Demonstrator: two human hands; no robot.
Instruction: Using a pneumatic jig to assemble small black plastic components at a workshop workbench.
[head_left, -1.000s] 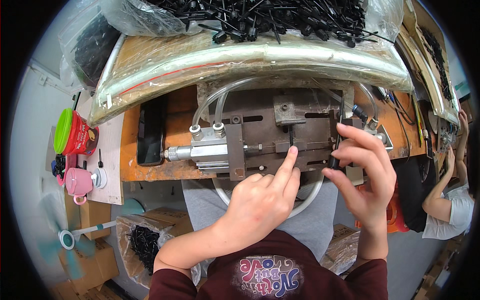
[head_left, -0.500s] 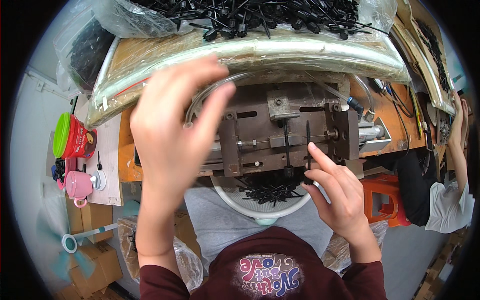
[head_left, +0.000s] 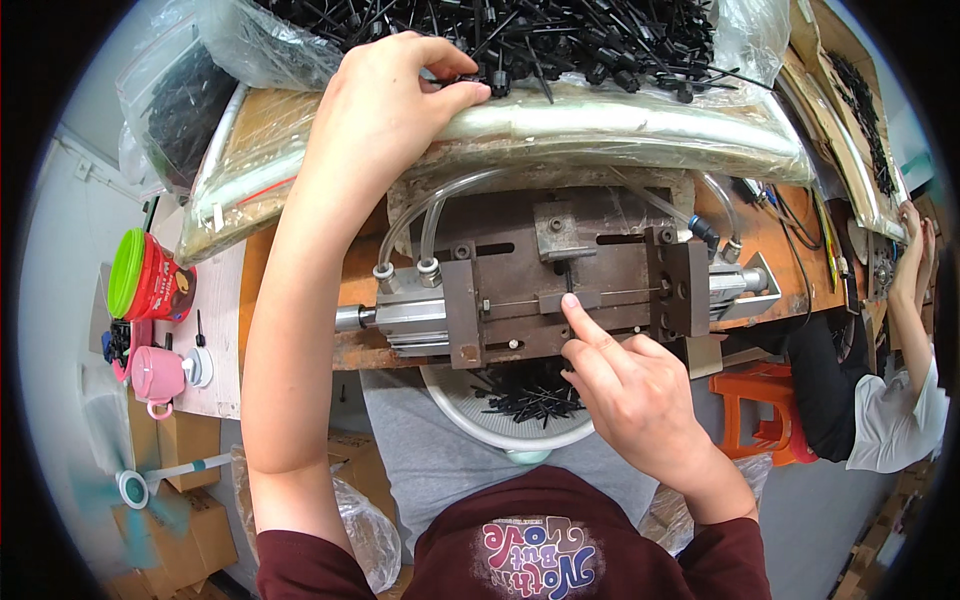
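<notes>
My left hand (head_left: pixel 385 100) reaches up to a heap of black plastic parts (head_left: pixel 610 45), each with a knob-like head and a thin stem. Its thumb and fingers close around one part at the heap's near edge, mostly hidden by the fingertips. Lower down, my right hand (head_left: pixel 635 395) is at the brown metal fixture (head_left: pixel 510 260). Its index finger lies straight on a black stemmed part (head_left: pixel 569 272) at the middle block, pointing away from me. The other fingers curl around the part's near end, which they hide.
Below the fixture, a pale basin (head_left: pixel 470 430) on my lap holds more black parts. Air cylinders (head_left: pixel 415 315) with clear hoses flank the fixture. At left stand a red tub (head_left: pixel 170 280) and a pink cup (head_left: pixel 158 370). Another person's hand (head_left: pixel 908 245) works at far right, near an orange stool (head_left: pixel 745 405).
My left hand has moved from above the fixture up to the heap. My right hand has shifted left with its part onto the middle block, where another part lay before.
</notes>
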